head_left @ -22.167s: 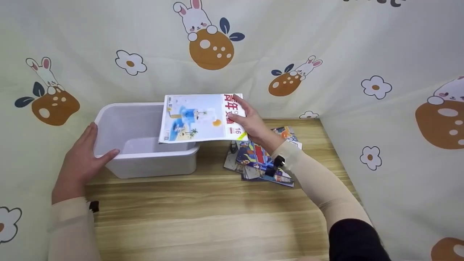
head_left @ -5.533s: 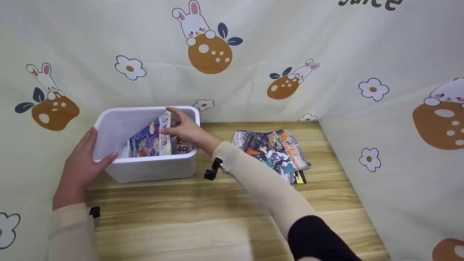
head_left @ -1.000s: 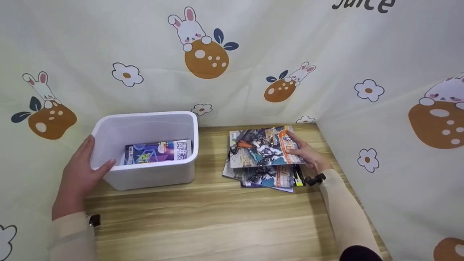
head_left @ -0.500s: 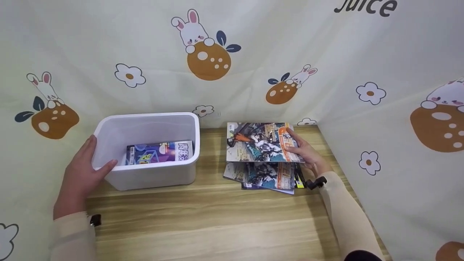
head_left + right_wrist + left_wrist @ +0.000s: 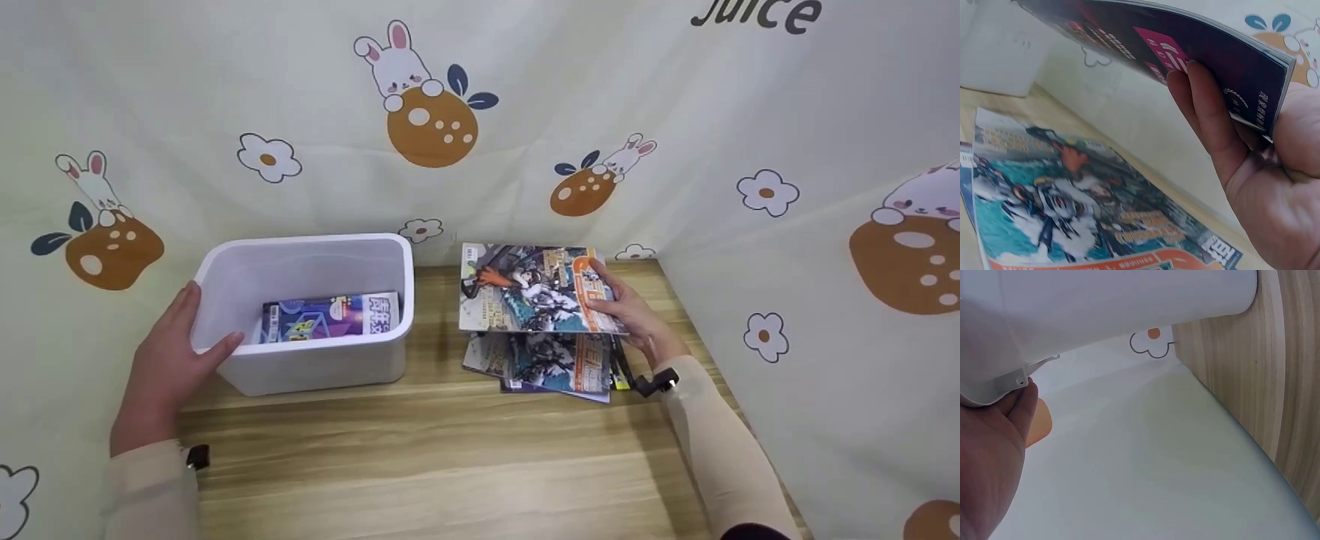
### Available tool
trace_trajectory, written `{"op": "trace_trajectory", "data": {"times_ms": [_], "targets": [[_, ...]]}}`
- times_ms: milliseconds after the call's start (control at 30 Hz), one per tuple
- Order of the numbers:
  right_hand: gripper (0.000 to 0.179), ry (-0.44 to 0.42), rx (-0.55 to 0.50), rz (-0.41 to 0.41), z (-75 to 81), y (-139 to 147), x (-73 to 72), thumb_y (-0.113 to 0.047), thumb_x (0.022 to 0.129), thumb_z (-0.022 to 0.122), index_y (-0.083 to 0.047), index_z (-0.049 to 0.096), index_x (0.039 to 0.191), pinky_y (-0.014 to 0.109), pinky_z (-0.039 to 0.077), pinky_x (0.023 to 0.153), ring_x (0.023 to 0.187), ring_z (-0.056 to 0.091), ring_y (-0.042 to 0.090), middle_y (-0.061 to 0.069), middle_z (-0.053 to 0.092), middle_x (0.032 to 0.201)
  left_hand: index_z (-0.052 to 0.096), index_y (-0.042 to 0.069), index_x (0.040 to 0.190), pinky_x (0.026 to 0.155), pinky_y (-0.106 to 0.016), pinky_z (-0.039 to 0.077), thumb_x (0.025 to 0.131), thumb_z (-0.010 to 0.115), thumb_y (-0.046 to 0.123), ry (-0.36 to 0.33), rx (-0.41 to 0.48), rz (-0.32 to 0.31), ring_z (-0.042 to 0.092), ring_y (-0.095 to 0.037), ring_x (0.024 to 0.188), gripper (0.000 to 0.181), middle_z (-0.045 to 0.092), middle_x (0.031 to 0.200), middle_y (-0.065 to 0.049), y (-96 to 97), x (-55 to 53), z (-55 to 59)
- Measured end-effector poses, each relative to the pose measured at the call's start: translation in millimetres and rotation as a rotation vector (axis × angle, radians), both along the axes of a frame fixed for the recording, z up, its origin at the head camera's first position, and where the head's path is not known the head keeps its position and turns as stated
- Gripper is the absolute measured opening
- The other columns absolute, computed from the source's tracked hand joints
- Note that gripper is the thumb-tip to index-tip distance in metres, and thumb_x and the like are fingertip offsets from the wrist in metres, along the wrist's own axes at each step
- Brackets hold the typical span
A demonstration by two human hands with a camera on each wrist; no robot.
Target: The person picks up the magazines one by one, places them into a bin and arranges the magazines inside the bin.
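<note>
My left hand [image 5: 161,364] grips the left rim of a white plastic storage bin [image 5: 315,371], thumb over the edge and fingers outside; the left wrist view shows those fingers [image 5: 1024,408] tucked under the rim. A purple-covered magazine [image 5: 322,319] lies inside the bin. My right hand [image 5: 634,315] pinches the right edge of a magazine [image 5: 525,292] with an orange-banded cover, thumb on top. In the right wrist view its dark underside [image 5: 1230,67] shows, raised above the pile. A similar-looking magazine [image 5: 1067,197] tops that pile beneath.
Several overlapping magazines [image 5: 559,367] lie fanned on the wood-grain table [image 5: 420,465], right of the bin. A pale curtain [image 5: 510,90] printed with rabbits and flowers encloses the back and both sides.
Earlier, my right hand held a white magazine over the bin, then a purple one inside it. Over the last second it has raised the orange-banded magazine off the pile, slightly leftward. Left hand stays put.
</note>
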State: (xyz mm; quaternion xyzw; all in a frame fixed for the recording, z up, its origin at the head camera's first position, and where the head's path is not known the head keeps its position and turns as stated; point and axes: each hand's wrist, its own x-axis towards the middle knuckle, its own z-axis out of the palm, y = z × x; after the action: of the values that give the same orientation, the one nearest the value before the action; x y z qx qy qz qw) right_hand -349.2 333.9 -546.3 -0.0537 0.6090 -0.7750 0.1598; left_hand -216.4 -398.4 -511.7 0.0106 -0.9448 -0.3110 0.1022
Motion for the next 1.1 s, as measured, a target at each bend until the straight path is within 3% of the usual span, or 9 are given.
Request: {"op": "trace_trajectory", "data": {"times_ms": [367, 700, 1100], "targets": [[0.098, 0.028, -0.034, -0.013, 25.6, -20, 10.8, 0.008, 0.103, 0.068, -0.035, 0.024, 0.179, 0.035, 0.069, 0.079, 0.093, 0.081, 0.026, 0.018, 0.065, 0.137, 0.004, 0.017, 0.179, 0.117, -0.088, 0.020, 0.100, 0.072, 0.064, 0.003, -0.007, -0.009, 0.012, -0.056, 0.165, 0.114, 0.007, 0.184, -0.019, 1.4, -1.7, 0.9], [0.098, 0.052, -0.021, -0.023, 34.3, -33, 14.3, 0.009, 0.102, 0.070, -0.036, 0.027, 0.178, 0.034, 0.069, 0.080, 0.096, 0.079, 0.025, 0.019, 0.054, 0.148, 0.005, 0.014, 0.179, 0.117, -0.088, 0.021, 0.103, 0.069, 0.062, 0.014, -0.017, -0.013, 0.015, -0.059, 0.164, 0.110, 0.009, 0.183, -0.022, -1.5, -1.1, -0.1], [0.101, 0.073, -0.036, 0.021, 55.4, -67, 18.7, 0.011, 0.101, 0.069, -0.031, 0.022, 0.179, 0.035, 0.069, 0.081, 0.093, 0.080, 0.025, 0.018, 0.061, 0.141, 0.004, 0.017, 0.179, 0.116, -0.089, 0.019, 0.101, 0.071, 0.063, 0.003, -0.009, -0.004, 0.012, -0.058, 0.164, 0.113, 0.007, 0.184, -0.021, -1.0, -1.0, -1.4]]}}
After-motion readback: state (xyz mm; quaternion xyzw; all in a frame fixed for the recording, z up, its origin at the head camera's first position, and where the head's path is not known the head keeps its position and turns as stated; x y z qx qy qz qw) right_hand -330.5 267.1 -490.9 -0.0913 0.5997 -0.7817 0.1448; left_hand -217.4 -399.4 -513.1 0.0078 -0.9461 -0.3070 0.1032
